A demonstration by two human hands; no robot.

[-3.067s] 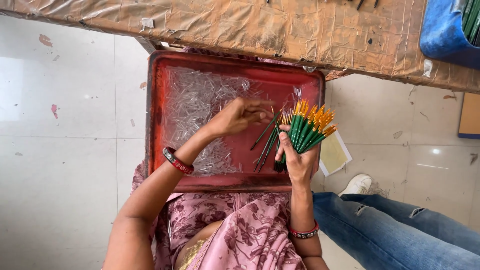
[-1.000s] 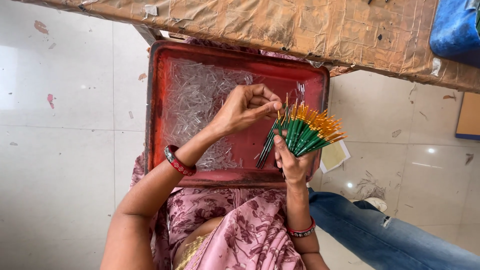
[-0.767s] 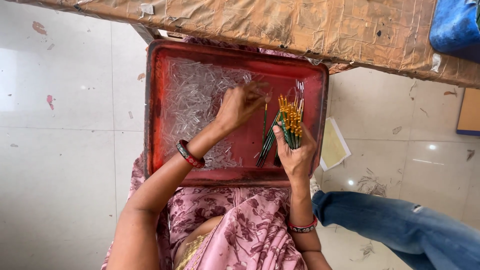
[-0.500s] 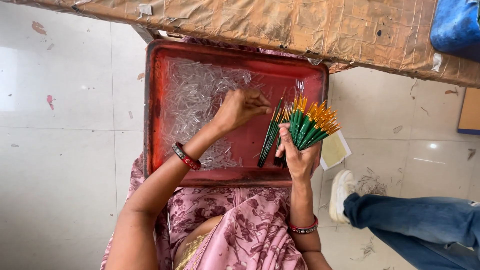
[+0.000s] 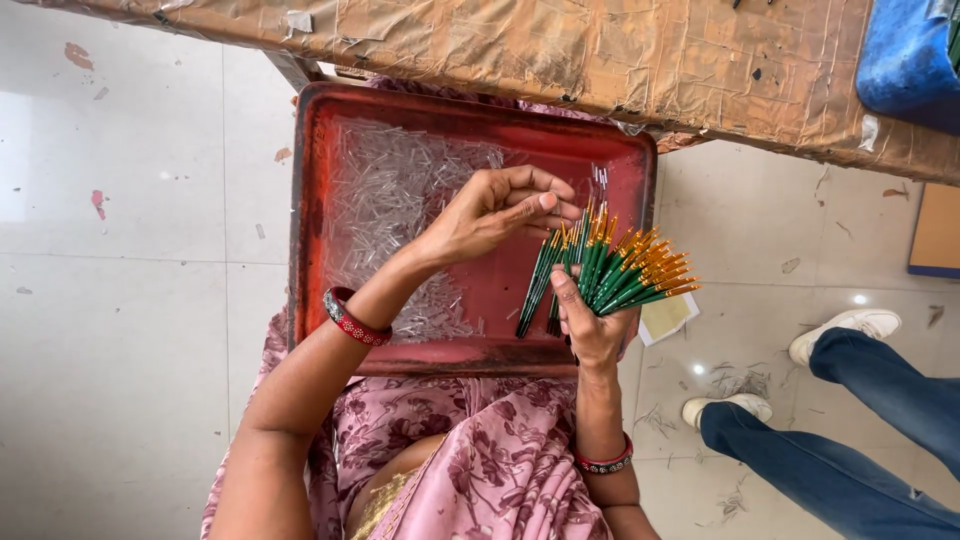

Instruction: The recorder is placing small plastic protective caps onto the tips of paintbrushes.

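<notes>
- Left hand (image 5: 495, 210): arm comes up from lower left of frame, wrist bent, hand over centre of the tray. Fingers curled in, tips pinched narrow toward the thumb, right at the tops of the brushes. Whether it grips anything small between the tips, cannot tell.
- Right hand (image 5: 592, 325): forearm rises near vertical from bottom centre, palm toward camera. Fingers wrapped tight round the lower ends of the brushes (image 5: 625, 275).
- Brushes: a bundle of thin green handles with orange-gold ferrules, fanned out up and right from the fist. Sits centre-right of frame, over the tray's right edge. Tips point toward the upper right.
- Loose brushes (image 5: 540, 285): a few more green ones lie slanted in the tray, just left of the right hand, touching the bundle's left side or just beside it; cannot tell which.
- Tray (image 5: 300, 220): red, rectangular, worn rim, resting on the lap, centre of frame.
- Clear tubes (image 5: 395, 200): pile of small transparent pieces filling the tray's left half, under and left of the left hand.
- Bangles: red one on left wrist (image 5: 352, 318), red one on right wrist (image 5: 603, 462).
- Table (image 5: 520, 40): brown, tape-covered edge across top of frame, just above the tray.
- Another person's legs (image 5: 860, 420): blue jeans, white shoes, lower right, well apart from the hands.
</notes>
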